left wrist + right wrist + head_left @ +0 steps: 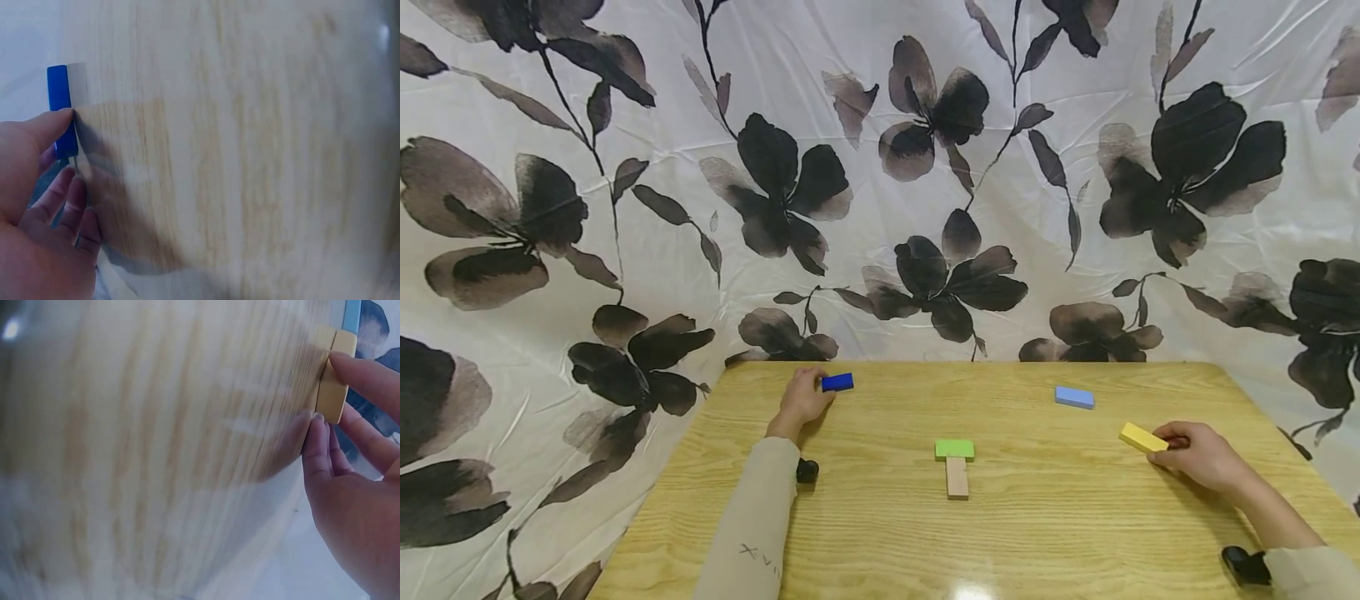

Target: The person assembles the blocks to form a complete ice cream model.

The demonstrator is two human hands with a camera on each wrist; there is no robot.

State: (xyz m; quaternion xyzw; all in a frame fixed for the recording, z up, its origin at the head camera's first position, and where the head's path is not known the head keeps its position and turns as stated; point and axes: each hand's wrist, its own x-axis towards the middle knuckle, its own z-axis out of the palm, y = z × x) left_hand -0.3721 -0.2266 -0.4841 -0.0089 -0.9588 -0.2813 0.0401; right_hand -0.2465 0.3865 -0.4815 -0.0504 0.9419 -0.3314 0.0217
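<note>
At the far left of the table, my left hand pinches a dark blue wooden block. The left wrist view shows the thumb against the near face of the dark blue block, the other fingers partly hidden behind or below it. Over on the right, a yellow block is held by one end between the thumb and fingers of my right hand. In the right wrist view the thumb lies on the yellow block, close to the tabletop.
Near the middle, a green block lies crosswise against the end of a tan block, forming a T. A light blue block lies toward the back right. Behind the wooden table hangs a floral cloth.
</note>
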